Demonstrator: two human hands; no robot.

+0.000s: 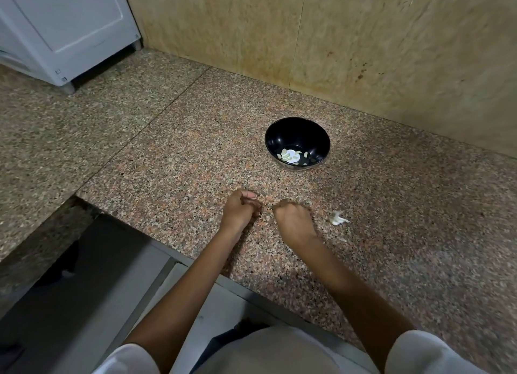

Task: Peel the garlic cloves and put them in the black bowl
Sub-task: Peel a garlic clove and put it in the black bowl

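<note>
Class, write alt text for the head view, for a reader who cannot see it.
A person's left grip and right grip, both curled, sit low over a granite counter. Beyond them a black bowl holds peeled garlic cloves, and a garlic piece lies at right.

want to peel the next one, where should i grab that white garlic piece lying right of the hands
Likely best to pinch the garlic piece across its plump white body, not the thin papery wisps at its top and right end. Come from above and from its left with the right hand, which is nearest; it lies flat on the counter.
</note>
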